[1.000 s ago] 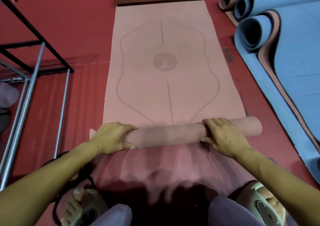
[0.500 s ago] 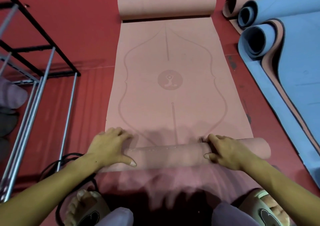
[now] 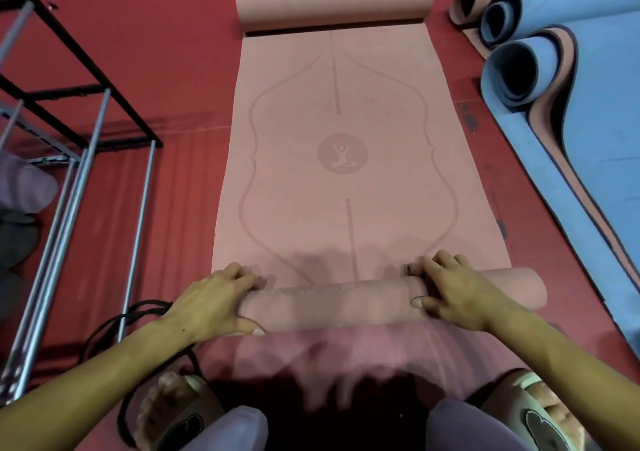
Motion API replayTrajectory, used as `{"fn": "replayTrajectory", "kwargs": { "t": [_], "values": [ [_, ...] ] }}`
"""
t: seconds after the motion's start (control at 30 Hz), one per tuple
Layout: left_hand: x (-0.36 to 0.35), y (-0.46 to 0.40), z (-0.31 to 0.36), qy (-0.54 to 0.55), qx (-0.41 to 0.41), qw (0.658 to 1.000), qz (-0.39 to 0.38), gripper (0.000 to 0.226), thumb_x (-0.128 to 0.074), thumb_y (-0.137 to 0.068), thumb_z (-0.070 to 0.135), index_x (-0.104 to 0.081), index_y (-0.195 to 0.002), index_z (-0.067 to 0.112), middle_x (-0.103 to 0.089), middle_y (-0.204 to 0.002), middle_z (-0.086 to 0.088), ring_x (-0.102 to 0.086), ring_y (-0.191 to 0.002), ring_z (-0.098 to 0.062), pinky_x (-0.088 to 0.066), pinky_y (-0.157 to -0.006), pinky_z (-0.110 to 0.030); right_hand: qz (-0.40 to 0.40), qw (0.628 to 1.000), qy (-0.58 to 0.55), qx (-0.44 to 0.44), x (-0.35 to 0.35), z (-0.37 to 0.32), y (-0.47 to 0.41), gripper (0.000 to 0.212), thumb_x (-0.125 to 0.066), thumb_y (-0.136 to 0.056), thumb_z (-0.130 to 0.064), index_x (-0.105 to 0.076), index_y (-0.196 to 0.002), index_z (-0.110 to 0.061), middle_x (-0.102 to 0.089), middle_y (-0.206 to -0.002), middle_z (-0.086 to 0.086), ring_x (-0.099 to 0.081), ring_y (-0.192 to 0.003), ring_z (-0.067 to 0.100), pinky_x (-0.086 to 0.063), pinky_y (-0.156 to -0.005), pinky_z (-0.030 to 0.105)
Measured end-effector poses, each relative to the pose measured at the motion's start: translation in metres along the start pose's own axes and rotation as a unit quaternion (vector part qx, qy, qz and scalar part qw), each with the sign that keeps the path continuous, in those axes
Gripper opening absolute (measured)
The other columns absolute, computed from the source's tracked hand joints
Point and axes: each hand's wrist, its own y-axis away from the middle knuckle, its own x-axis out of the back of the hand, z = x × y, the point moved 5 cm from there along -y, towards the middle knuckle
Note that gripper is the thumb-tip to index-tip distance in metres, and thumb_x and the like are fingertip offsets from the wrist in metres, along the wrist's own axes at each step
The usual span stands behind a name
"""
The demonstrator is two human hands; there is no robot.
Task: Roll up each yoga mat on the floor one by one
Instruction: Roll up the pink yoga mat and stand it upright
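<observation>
Pink mat: we see the pink yoga mat [image 3: 346, 160] lying lengthwise on the red floor [image 3: 180, 52], running from 6 o'clock toward 12 o'clock, with a printed outline and a round emblem of a seated figure near its middle.
Near roll: the near end of the mat is wound into a rolled section [image 3: 346, 307] lying crosswise at about 6 o'clock, its right end sticking out past the flat mat's edge.
Far end: the far end curls into a second, looser roll [image 3: 332, 4] at 12 o'clock.
Left hand: our left hand [image 3: 214, 303] is clamped over the left end of the near roll, fingers curled over the top onto the flat mat, thumb tucked under the near side.
Right hand: our right hand [image 3: 453, 295] holds the roll toward its right end in the same way, fingers over the top, thumb pressed on the near face.
Other mats: at 2 o'clock we see blue yoga mats [image 3: 595, 104], partly unrolled, their curled ends facing us, with a pink-backed one among them.
Rack: a metal rack [image 3: 90, 160] of black and silver bars stands at 9 o'clock.
Cable: a black cable [image 3: 114, 326] loops on the floor at 7 o'clock, beside our left forearm.
Feet: our slippered feet [image 3: 180, 412] show at the bottom edge.
</observation>
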Motion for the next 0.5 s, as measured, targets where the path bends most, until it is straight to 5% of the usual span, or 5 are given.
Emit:
{"fn": "replayTrajectory", "kwargs": {
  "t": [0.2, 0.37, 0.5],
  "values": [
    [0.003, -0.020, -0.015, 0.081, -0.010, 0.995, -0.057, 0.101, -0.064, -0.057, 0.098, -0.057, -0.142, 0.045, -0.062, -0.124, 0.009, -0.059, -0.122, -0.015, -0.049, -0.102, -0.036, 0.031, 0.999, 0.037, -0.014, 0.009, -0.011, 0.012, 0.060, -0.037, -0.094, -0.076, -0.044, -0.143, -0.041, -0.056, -0.130, -0.010, -0.056, -0.115, 0.025, -0.046, -0.100, 0.044],
    [0.012, -0.035, -0.021, 0.181, -0.012, 0.978, -0.103, 0.078, -0.077, -0.056, 0.090, -0.076, -0.115, 0.039, -0.075, -0.104, 0.015, -0.068, -0.101, -0.005, -0.053, -0.096, -0.034, 0.069, 0.992, 0.099, -0.042, 0.013, -0.015, 0.015, 0.078, -0.022, -0.090, -0.087, -0.052, -0.144, -0.039, -0.054, -0.130, -0.001, -0.050, -0.113, 0.029, -0.051, -0.097, 0.048],
    [0.013, -0.047, -0.028, 0.207, 0.002, 0.971, -0.119, 0.069, -0.085, -0.054, 0.083, -0.079, -0.099, 0.032, -0.076, -0.093, 0.008, -0.071, -0.094, -0.018, -0.056, -0.089, -0.040, 0.067, 0.990, 0.121, -0.032, 0.011, -0.012, 0.007, 0.102, -0.027, -0.072, -0.102, -0.055, -0.144, -0.036, -0.056, -0.122, 0.001, -0.052, -0.104, 0.032, -0.053, -0.092, 0.051]
  ]
}}
